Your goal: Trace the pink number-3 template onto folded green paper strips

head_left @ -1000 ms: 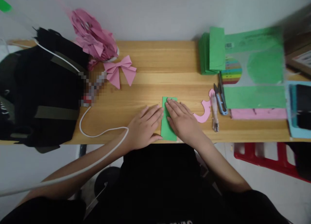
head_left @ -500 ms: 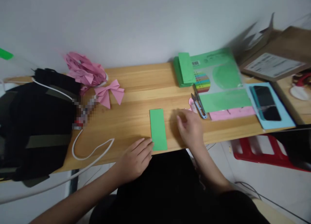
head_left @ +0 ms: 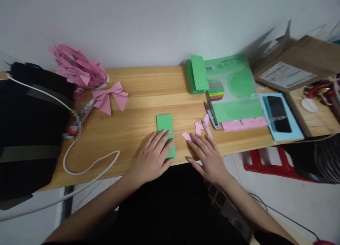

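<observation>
A green paper rectangle lies on the wooden table close to its front edge. My left hand rests flat across its lower part, fingers spread over the paper. To the right, my right hand lies open, its fingertips touching a wavy pink paper cutout. Just behind that cutout is a pair of blue-handled thread snips. A slim pale object, whose kind I cannot make out, lies over the cutout beside the snips.
At left are a black bag, a white cable, a pink paper bow and a pink paper pile. Folded green papers and a green paper pack stand right, beyond them a phone and a cardboard box.
My left hand has slid from the green paper's edge onto it. My right hand has opened out and come down flat by the pink cutout, which now shows more fully. The view has shifted slightly.
</observation>
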The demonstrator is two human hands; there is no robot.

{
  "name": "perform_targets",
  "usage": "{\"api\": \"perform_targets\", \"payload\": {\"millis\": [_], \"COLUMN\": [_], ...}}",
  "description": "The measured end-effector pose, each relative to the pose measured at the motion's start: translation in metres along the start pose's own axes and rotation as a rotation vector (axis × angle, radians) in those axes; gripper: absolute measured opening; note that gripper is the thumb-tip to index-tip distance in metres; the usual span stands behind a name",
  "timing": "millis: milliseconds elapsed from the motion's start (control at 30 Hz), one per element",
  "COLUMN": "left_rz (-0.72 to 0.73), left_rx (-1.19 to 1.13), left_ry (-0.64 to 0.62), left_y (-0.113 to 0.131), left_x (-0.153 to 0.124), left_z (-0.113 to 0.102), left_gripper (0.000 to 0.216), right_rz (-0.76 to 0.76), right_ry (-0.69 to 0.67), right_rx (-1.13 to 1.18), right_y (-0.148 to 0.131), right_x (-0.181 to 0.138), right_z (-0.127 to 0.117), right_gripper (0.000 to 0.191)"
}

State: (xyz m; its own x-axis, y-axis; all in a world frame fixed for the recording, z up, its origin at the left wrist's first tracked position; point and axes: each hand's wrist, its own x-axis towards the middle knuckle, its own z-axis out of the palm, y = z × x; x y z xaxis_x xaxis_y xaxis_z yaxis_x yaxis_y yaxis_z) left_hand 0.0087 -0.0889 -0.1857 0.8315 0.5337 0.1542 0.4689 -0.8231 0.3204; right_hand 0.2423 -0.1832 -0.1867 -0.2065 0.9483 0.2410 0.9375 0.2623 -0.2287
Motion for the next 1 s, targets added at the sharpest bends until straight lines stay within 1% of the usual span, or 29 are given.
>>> {"api": "perform_targets", "payload": {"millis": [33, 67, 133, 167, 233, 333, 400, 467, 533, 600, 667, 700, 800, 867, 933, 1000], "left_rz": [-0.01, -0.01, 0.002, 0.019, 0.031, 0.006, 0.007, 0.029, 0.064, 0.093, 0.108, 0.115, 0.142, 0.145, 0.143, 0.165], "left_rx": [-0.006, -0.014, -0.031, -0.048, -0.087, -0.081, -0.072, -0.064, -0.054, -0.032, -0.003, 0.007, 0.001, -0.023, -0.049, -0.124], "left_ry": [0.009, 0.02, 0.021, 0.004, -0.087, -0.123, -0.143, -0.162, -0.169, -0.16, -0.14, -0.13, -0.105, -0.096, -0.093, -0.117], "left_y": [0.004, 0.009, 0.021, 0.026, 0.034, 0.04, 0.042, 0.045, 0.05, 0.058, 0.066, 0.069, 0.073, 0.071, 0.066, 0.058], "left_x": [0.004, 0.01, 0.028, 0.038, 0.06, 0.085, 0.092, 0.09, 0.082, 0.071, 0.061, 0.057, 0.051, 0.047, 0.04, 0.025], "left_z": [0.0, 0.0, 0.0, 0.0, 0.002, 0.005, 0.005, 0.005, 0.003, 0.004, 0.006, 0.009, 0.018, 0.018, 0.008, -0.014], "left_gripper": [0.046, 0.044, 0.044, 0.042, 0.04, 0.034, 0.026, 0.019, 0.022, 0.024, 0.016, 0.016, 0.025, 0.024, 0.019, 0.013], "right_rz": [0.041, 0.119, 0.338, 0.447, 0.608, 0.747, 0.795, 0.822, 0.845, 0.861, 0.858, 0.847, 0.784, 0.724, 0.655, 0.583], "right_ry": [0.058, 0.123, 0.202, 0.201, 0.132, 0.029, 0.0, 0.019, 0.071, 0.128, 0.169, 0.18, 0.191, 0.188, 0.187, 0.204], "right_rx": [-0.004, -0.03, -0.11, -0.13, -0.088, 0.052, 0.132, 0.212, 0.258, 0.261, 0.25, 0.247, 0.219, 0.17, 0.118, 0.096], "right_y": [0.002, 0.005, 0.013, 0.017, 0.024, 0.026, 0.025, 0.024, 0.025, 0.027, 0.03, 0.031, 0.032, 0.031, 0.03, 0.03], "right_x": [-0.002, -0.003, -0.002, 0.0, 0.005, 0.013, 0.018, 0.022, 0.024, 0.026, 0.028, 0.029, 0.032, 0.034, 0.034, 0.032], "right_z": [-0.002, -0.004, -0.007, -0.009, -0.012, -0.018, -0.021, -0.024, -0.026, -0.026, -0.023, -0.02, -0.01, -0.005, -0.005, -0.013], "right_gripper": [0.048, 0.044, 0.037, 0.037, 0.04, 0.049, 0.053, 0.053, 0.049, 0.045, 0.044, 0.044, 0.043, 0.04, 0.035, 0.028]}}
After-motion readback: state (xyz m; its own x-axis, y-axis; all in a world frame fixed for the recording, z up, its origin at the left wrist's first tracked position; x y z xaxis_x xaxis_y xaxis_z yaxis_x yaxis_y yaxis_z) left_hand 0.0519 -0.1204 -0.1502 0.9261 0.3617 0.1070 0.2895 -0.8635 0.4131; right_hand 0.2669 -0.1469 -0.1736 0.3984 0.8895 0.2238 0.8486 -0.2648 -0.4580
